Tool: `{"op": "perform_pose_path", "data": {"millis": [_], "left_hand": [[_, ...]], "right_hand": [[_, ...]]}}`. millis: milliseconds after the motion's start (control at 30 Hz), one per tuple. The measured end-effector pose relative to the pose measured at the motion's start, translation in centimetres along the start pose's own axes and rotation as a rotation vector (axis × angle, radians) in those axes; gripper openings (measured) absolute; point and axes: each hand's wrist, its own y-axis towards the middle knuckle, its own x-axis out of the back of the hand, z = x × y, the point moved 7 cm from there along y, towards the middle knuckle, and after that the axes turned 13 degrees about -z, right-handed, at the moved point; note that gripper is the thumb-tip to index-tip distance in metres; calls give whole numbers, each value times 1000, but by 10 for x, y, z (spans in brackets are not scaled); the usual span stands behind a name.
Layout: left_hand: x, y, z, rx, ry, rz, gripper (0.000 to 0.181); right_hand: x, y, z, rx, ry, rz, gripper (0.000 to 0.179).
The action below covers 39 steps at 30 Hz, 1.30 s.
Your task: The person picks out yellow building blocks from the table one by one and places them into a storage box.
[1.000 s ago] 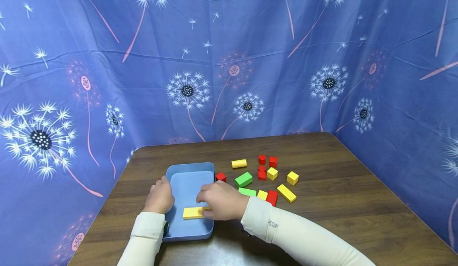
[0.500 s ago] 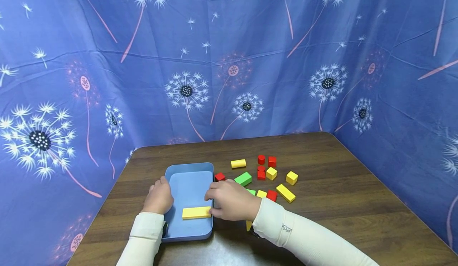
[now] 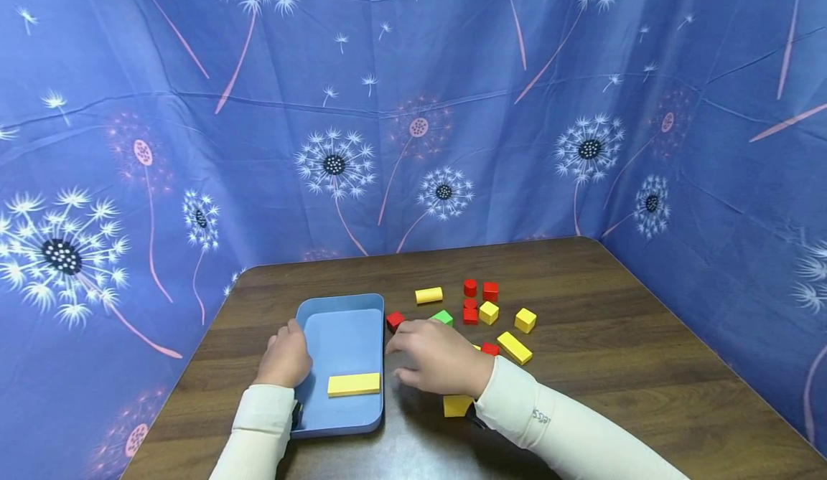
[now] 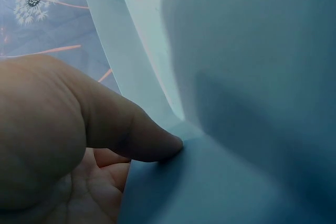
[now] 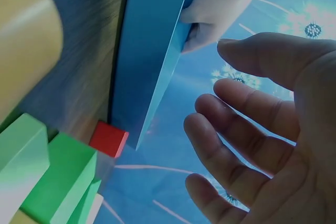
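Note:
A shallow blue tray [image 3: 342,336] lies on the table, with one long yellow block [image 3: 354,384] flat near its front end. My left hand [image 3: 284,354] grips the tray's left wall; in the left wrist view its thumb [image 4: 142,135] presses the inside and the other fingers are beyond the wall. Just right of the tray, over the table, is my right hand [image 3: 442,358], its fingers loosely bent around nothing. It partly hides green blocks [image 3: 442,317] and a yellow block [image 3: 456,405]. Close to the tray's right wall sits a red block [image 3: 395,321].
Several loose blocks spread to the right on the wooden table [image 3: 614,351]: a yellow cylinder [image 3: 429,295], a red cylinder [image 3: 470,288], a yellow cube [image 3: 525,320] and a long yellow block [image 3: 514,348] among them. A blue dandelion-print cloth [image 3: 388,143] hangs behind.
My right hand has let go of the long yellow block in the tray and moved right, out past the tray's wall. My left hand keeps its hold on the tray.

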Motion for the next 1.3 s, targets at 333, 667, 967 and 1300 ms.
{"op": "perform_pose_path", "data": {"millis": [333,667,967,1300], "left_hand": [[1,0,-1,4,-1,12,64],[6,-2,-4,-19,4,-11,62],[4,-3,-3,-8,5,-2,64],[5,-4,-4,9,-4,10,66]], "right_hand": [[5,-13,-14,-57,18,-13,29],[11,-26,-30,-140,38,-23,28],[15,-39,-46,-170,9,-23,24],[16,-50,-64,-213,5,-67,27]]}}
